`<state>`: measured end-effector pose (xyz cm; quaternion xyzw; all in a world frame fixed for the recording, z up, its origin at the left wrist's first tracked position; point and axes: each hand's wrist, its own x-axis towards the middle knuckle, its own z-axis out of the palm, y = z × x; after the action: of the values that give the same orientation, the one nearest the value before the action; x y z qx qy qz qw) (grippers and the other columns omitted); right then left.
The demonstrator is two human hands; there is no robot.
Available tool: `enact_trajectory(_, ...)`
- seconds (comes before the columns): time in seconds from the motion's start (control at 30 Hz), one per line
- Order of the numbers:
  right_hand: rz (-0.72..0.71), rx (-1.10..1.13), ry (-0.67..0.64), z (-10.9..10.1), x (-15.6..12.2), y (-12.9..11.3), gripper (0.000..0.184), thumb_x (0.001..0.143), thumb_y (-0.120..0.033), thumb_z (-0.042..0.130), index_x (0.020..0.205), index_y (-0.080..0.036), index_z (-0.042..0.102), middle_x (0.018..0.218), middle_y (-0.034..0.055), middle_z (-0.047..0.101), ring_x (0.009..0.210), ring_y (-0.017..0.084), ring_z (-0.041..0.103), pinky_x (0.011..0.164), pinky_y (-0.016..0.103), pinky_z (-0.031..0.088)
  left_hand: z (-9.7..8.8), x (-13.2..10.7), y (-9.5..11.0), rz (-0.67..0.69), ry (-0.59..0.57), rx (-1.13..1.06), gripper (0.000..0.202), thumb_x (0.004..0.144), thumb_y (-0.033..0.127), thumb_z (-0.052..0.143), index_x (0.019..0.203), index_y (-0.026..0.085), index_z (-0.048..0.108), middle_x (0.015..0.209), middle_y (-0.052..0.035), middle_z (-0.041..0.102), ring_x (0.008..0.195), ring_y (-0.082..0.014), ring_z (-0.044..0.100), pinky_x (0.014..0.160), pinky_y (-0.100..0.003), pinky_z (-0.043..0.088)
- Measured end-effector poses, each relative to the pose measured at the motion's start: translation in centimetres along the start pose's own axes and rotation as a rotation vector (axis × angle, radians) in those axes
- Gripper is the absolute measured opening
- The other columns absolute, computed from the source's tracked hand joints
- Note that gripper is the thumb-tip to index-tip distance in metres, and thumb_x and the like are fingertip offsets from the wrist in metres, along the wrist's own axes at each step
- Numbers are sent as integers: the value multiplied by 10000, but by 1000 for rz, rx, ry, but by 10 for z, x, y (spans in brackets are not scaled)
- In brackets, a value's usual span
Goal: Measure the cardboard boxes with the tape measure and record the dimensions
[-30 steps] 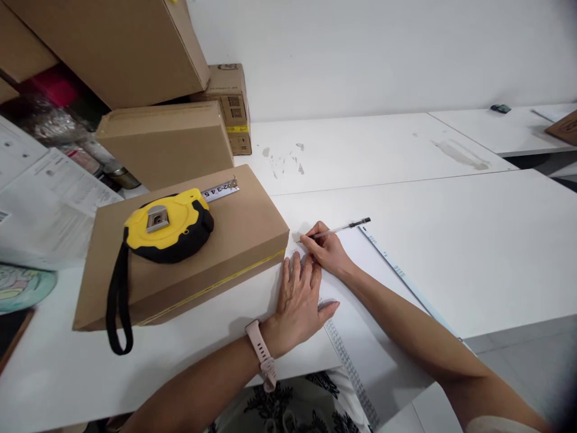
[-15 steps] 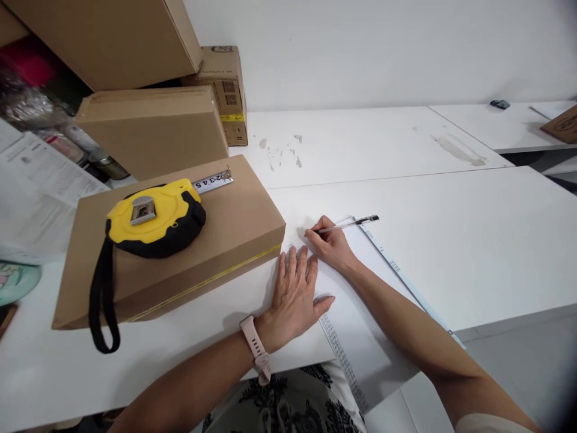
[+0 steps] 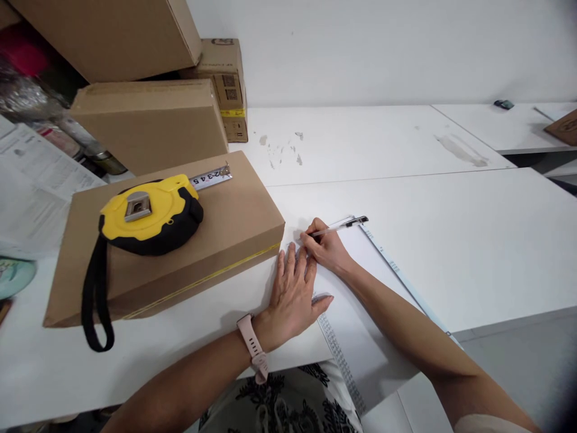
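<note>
My right hand point(image 3: 325, 246) pinches a clear pen with a black cap point(image 3: 342, 225), its tip down on the top left corner of a white sheet of paper point(image 3: 360, 300). Lying flat beside it, my left hand point(image 3: 293, 296) presses the sheet's left edge with fingers stretched out; a pink watch is on that wrist. Just left of both hands lies a flat brown cardboard box point(image 3: 234, 222). On the box rests a yellow and black tape measure point(image 3: 151, 213) with a short length of blade pulled out and a black strap hanging over the box's front.
More cardboard boxes point(image 3: 148, 120) are stacked at the back left against the white wall. Printed papers point(image 3: 31, 180) lie at the far left. The white table point(image 3: 451, 240) stretches right, with another table point(image 3: 496, 126) behind it carrying a small dark object.
My right hand shifted the pen slightly right and then back left along the top of the sheet. The view drifted a little. My left hand stayed flat on the paper.
</note>
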<state>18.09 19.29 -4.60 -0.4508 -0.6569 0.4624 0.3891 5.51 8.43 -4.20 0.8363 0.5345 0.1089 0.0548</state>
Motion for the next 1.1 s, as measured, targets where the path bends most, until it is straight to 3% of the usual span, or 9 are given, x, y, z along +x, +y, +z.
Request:
enact_trajectory(0.23,5,10,-18,0,0,1,229,872,-373,614,774,-239,457,593,-67,448,521,117,434,511,272,340,2,0,0,7,12,33,877,932,654,509,1497,-5,388,1573,-297,372,1513,-473,200,1233,-605,172)
enact_trajectory(0.43,-22,-17,-11,-1,1,0,235,860,-362,626,759,-237,456,579,-73,421,518,108,385,501,265,296,3,2,0,-6,11,32,886,913,663,538,1487,4,392,1581,-342,316,1519,-466,184,1226,-601,173)
enact_trajectory(0.73,-34,-29,-12,-1,0,0,231,863,-351,623,756,-237,452,588,-70,416,533,113,383,507,265,303,0,2,2,-1,2,72,877,926,672,496,1473,-10,420,1542,-347,382,1492,-472,269,1223,-597,182)
enact_trajectory(1.1,-27,-17,-31,-1,-1,-2,234,873,-365,615,766,-237,451,589,-78,404,523,107,362,509,272,308,1,2,2,-12,15,67,877,919,674,506,1470,-2,417,1543,-330,393,1491,-469,273,1225,-592,179)
